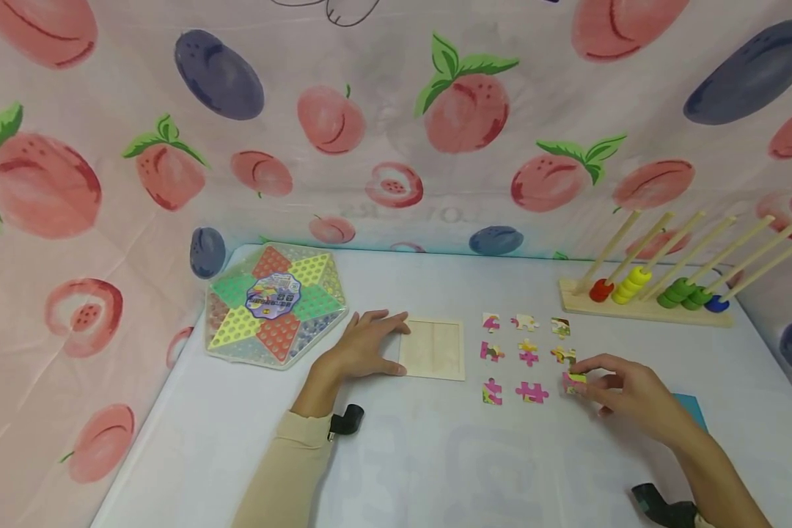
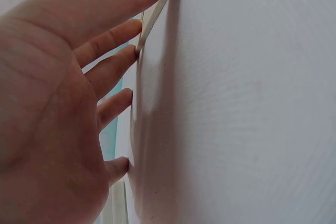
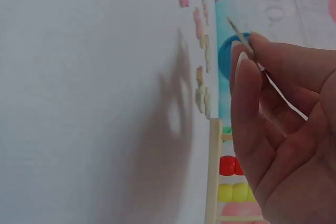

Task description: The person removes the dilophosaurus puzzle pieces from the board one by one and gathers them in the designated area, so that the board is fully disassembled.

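Observation:
A pink and yellow jigsaw puzzle piece [image 1: 573,382] is pinched between the thumb and fingertips of my right hand [image 1: 640,396]. In the right wrist view that puzzle piece [image 3: 239,31] appears edge-on, raised off the table. Several other jigsaw pieces [image 1: 532,393] lie apart in rows to the left of this hand. Left of them lies a flat, square wooden puzzle board [image 1: 432,349]. My left hand [image 1: 359,348] touches its left edge, thumb near the lower corner and fingers near the upper one. The left wrist view shows those fingers spread and fairly straight.
A hexagonal Chinese checkers set [image 1: 273,304] sits at the back left of the white table [image 1: 422,455]. At the back right stands a wooden bead counter [image 1: 647,304] with upright rods. A flat blue object [image 1: 691,411] is partly hidden behind my right forearm.

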